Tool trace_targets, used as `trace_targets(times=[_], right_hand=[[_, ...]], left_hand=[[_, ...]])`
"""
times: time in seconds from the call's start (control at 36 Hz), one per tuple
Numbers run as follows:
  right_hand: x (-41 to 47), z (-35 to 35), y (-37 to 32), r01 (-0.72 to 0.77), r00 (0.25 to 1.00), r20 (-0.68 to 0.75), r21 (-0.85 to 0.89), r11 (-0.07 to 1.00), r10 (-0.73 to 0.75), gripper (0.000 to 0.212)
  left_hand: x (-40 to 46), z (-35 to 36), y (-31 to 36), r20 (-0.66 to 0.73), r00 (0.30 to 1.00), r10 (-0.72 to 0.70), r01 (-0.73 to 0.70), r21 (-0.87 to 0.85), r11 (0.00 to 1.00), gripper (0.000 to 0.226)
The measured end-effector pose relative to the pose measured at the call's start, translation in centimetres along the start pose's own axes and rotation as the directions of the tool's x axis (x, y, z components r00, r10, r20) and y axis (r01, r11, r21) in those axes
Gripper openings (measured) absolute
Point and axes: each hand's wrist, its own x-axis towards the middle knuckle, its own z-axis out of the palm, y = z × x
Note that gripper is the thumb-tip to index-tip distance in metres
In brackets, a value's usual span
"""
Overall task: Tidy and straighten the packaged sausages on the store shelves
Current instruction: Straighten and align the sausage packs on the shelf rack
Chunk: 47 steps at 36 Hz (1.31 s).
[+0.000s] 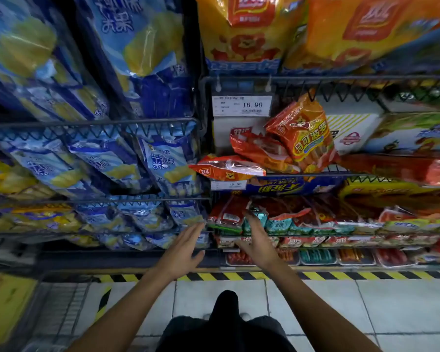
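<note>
Red and teal sausage packs [239, 217] lie in a row on a low wire shelf [315, 235]. My left hand [182, 250] is stretched toward the shelf's left end, fingers apart, holding nothing. My right hand [257, 240] reaches to the front of a teal pack [255, 217], fingers spread, with its fingertips at the pack's edge. One shelf up, an orange sausage bag [302, 133] stands tilted, a red pack [259, 148] leans beside it, and another orange pack [226, 170] lies flat over the shelf's front rail.
Blue and yellow snack bags [107, 158] fill the wire shelves on the left. A price tag reading 16.90 [241, 105] hangs above the sausages. Trays of sausages [315, 256] sit on the bottom shelf. Yellow-black hazard tape [239, 275] marks the tiled floor edge.
</note>
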Motion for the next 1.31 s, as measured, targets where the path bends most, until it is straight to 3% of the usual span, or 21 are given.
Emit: trace_targets(times=[0.17, 0.31, 0.58, 0.75, 0.94, 1.0, 1.11, 1.31], right_hand=[[2.1, 1.0, 1.4, 0.003, 1.0, 0.011, -0.056, 0.998, -0.002, 0.085], [3.2, 1.4, 2.1, 0.042, 0.998, -0.035, -0.005, 0.999, -0.042, 0.084], [4.3, 1.6, 2.5, 0.018, 0.999, -0.041, -0.044, 0.999, -0.02, 0.085], [4.5, 1.9, 1.7, -0.06, 0.991, -0.121, -0.017, 0.998, 0.058, 0.083], [4.6, 0.5, 0.5, -0.092, 0.956, -0.251, 0.229, 0.969, 0.15, 0.034], [4.9, 0.5, 0.2, -0.104, 0.95, -0.256, 0.273, 0.956, 0.177, 0.039], [5.3, 0.3, -0.8, -0.133, 0.931, -0.282, 0.335, 0.933, 0.234, 0.076], [5.6, -0.8, -1.6, -0.166, 0.942, -0.236, 0.288, 0.943, 0.238, 0.053]], left_hand=[[1.0, 0.3, 0.9, -0.031, 0.997, -0.069, 0.067, -0.069, 0.995, 0.081], [1.8, 0.5, 1.1, -0.038, 0.996, -0.084, 0.08, -0.094, 0.992, 0.079], [3.4, 0.4, 0.6, -0.092, 0.989, -0.115, 0.079, -0.329, 0.941, 0.063], [3.9, -0.1, 1.3, -0.137, 0.982, -0.127, 0.045, -0.485, 0.873, 0.059], [3.9, -1.0, 3.5, -0.191, 0.96, -0.205, 0.003, -0.725, 0.689, 0.063], [4.4, -1.2, 4.0, -0.181, 0.958, -0.224, 0.006, -0.764, 0.646, 0.065], [5.1, -1.5, 5.0, -0.152, 0.961, -0.229, 0.03, -0.77, 0.638, 0.068], [6.2, -0.5, 6.4, -0.065, 0.971, -0.231, 0.103, -0.758, 0.644, 0.075]])
